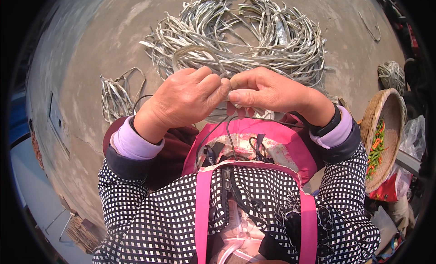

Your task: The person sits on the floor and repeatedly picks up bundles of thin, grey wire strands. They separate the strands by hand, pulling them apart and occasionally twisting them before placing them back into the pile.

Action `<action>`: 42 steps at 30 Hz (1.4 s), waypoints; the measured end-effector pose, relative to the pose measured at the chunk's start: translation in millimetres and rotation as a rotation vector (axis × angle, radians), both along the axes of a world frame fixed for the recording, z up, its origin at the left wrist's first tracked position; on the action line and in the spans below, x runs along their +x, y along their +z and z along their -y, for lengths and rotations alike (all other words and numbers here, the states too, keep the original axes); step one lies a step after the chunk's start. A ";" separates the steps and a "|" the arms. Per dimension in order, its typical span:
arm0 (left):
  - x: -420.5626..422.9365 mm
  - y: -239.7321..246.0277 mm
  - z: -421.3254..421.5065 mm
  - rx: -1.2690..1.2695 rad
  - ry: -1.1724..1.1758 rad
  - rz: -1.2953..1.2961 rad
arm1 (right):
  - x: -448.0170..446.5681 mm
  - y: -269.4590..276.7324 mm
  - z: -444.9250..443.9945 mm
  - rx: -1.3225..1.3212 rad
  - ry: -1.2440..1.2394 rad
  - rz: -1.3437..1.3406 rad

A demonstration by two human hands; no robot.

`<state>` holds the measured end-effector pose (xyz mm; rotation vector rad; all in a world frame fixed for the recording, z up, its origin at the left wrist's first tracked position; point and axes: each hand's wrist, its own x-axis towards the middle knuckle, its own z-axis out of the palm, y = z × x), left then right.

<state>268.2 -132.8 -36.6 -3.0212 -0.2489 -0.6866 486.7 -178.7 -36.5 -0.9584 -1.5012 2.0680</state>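
My left hand (190, 95) and my right hand (269, 92) meet above my lap, fingertips together. Both pinch a pale flat strip (201, 47), which loops up from between them over a big coil. The strip's exact course between my fingers is hidden. Beyond my hands, a large ring of silvery-grey flat strips (293, 56) lies on the concrete floor. Left of my left hand rests a smaller bundle of similar strips (115, 97). A pink apron (207, 134) covers my lap, with dark cords lying over it.
At the right stands a tilted woven basket (366, 127) holding green and orange peppers (376, 148). Behind it sit a wound ball of strips (391, 76) and a clear plastic bag (414, 136). A straw broom (81, 233) lies at the lower left. A thin strand (371, 29) lies at the upper right.
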 end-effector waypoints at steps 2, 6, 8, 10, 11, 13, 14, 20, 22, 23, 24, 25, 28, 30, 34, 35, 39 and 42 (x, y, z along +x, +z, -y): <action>0.1 -3.0 1.6 -0.117 0.025 0.026 | -0.7 -4.0 0.5 0.013 -0.003 0.127; -4.4 0.4 6.9 -0.470 0.041 0.052 | 0.3 -9.4 5.7 0.261 -0.038 0.143; -7.4 3.2 7.3 -0.574 0.044 0.040 | 0.2 -8.8 7.3 0.392 -0.009 0.231; -8.2 3.3 7.5 -0.702 0.072 0.041 | -1.2 -7.5 8.3 0.524 0.004 0.224; -8.7 2.9 6.7 -0.735 0.049 0.037 | -1.8 -7.1 8.5 0.567 -0.002 0.212; -9.0 1.2 5.6 -0.804 -0.013 0.044 | -2.2 -7.1 9.3 0.653 -0.008 0.201; -9.4 0.7 5.3 -0.823 -0.036 0.070 | -2.2 -7.4 10.0 0.662 -0.011 0.188; -17.1 7.2 9.6 -0.938 -0.112 0.070 | -1.1 -4.4 18.7 0.604 0.014 0.069; -19.5 10.3 9.8 -0.976 -0.134 0.064 | 1.8 -2.0 17.9 0.634 0.084 0.054; -20.7 11.4 9.2 -0.990 -0.141 0.058 | 3.7 -1.0 17.4 0.653 0.088 0.051; -21.6 12.0 8.4 -0.981 -0.158 0.068 | 5.8 0.0 17.1 0.661 0.097 0.050; -23.6 13.2 7.0 -0.985 -0.151 0.083 | 7.2 0.2 16.7 0.666 0.100 0.043; -29.5 15.9 0.6 -0.963 -0.127 0.086 | 10.9 -0.2 17.5 0.595 0.062 0.051; -30.7 14.5 -2.1 -0.946 -0.093 0.078 | 11.2 -2.4 17.6 0.585 0.030 0.047; -28.6 9.8 -4.8 -0.930 -0.031 0.097 | 13.8 -6.7 13.0 0.641 -0.034 0.036; -27.4 8.3 -4.7 -0.931 -0.020 0.089 | 13.8 -7.8 12.0 0.679 -0.054 0.014; -26.5 2.4 -4.6 -0.876 0.043 0.109 | 15.6 -8.9 13.4 0.693 -0.054 0.081; -28.7 -1.9 -4.1 -0.858 0.083 0.107 | 16.6 -8.3 14.4 0.472 -0.041 0.094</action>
